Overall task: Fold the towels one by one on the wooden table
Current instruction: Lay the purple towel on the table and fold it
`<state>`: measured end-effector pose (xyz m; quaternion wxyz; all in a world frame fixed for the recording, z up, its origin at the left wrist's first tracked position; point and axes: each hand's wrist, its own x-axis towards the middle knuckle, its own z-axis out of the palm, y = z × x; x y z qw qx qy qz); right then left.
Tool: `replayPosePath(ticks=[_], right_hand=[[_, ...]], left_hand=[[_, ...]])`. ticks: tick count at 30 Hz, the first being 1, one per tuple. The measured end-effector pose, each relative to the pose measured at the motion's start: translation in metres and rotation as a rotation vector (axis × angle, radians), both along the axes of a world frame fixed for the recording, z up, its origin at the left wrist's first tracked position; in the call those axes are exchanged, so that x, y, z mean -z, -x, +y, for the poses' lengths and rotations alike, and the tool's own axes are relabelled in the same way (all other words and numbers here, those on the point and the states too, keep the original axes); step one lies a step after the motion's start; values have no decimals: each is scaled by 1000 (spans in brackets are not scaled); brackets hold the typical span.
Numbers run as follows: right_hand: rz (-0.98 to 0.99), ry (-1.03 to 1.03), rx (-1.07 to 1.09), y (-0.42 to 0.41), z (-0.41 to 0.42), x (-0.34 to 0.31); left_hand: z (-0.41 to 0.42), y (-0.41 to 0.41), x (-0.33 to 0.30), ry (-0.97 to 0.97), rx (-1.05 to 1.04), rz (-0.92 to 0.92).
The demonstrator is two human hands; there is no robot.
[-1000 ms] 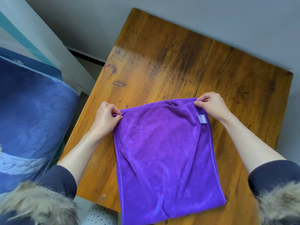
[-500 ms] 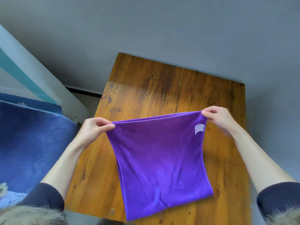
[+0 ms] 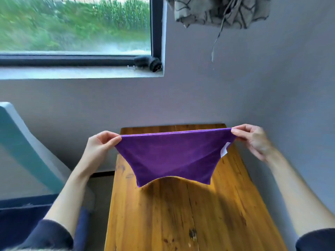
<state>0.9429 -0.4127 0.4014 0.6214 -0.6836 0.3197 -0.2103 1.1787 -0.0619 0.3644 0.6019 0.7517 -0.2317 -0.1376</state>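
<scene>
A purple towel (image 3: 172, 156) hangs in the air above the wooden table (image 3: 190, 214), stretched taut between my hands. My left hand (image 3: 98, 147) pinches its top left corner and my right hand (image 3: 253, 140) pinches its top right corner. A small white label (image 3: 224, 151) shows near the right corner. The towel's lower edge curls upward and does not touch the tabletop; it casts a shadow on the wood.
A grey wall stands behind the table and close along its right side. A window (image 3: 76, 28) with a dark object (image 3: 148, 63) on its sill is at upper left. A teal and grey headboard (image 3: 23, 151) and blue bedding (image 3: 21, 220) lie left. Patterned cloth (image 3: 217, 9) hangs at top.
Both hands have lifted the towel off the table and pulled it wider, so it now hangs free. My head has tilted up, bringing the window and wall into view.
</scene>
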Motion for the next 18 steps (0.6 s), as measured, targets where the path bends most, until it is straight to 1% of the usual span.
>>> replayPosePath(ticks=[3,8,11,14,18], right_hand=[[-66,38,25,0,7,-23],[-130,92,51,-2,5,-50],[-202,-29,29,0,0,-60],[-274,-164,14,-1,-2,-66],[-318,-241,-10,-6,0,-67]], left_hand=[[0,-7,-29,14,-10,-73],[-8,-5,-58,-9,-21,-167],[-8,-4,-70,0,-22,-174],[-6,-2,-79,56,-46,-153],[-4,0,-85,71,-60,-143]])
